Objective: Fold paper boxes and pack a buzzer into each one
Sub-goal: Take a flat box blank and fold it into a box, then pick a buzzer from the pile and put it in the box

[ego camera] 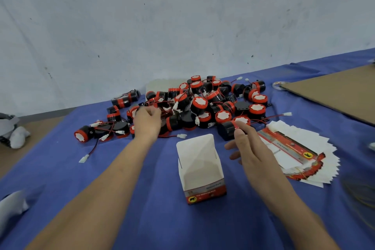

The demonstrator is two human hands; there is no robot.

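An open-topped paper box (200,170) stands upright on the blue cloth (121,199), with the heap of buzzers (203,103) at its 12 o'clock and a fanned stack of flat boxes (302,154) at its 3 o'clock. The left hand (147,123) reaches into the heap at 11 o'clock, fingers curled among the wires — whether it grasps anything cannot be told. The right hand (253,154), at 2 o'clock, is released with fingers spread — one fingertip touches a black buzzer (227,131) at the heap's near edge.
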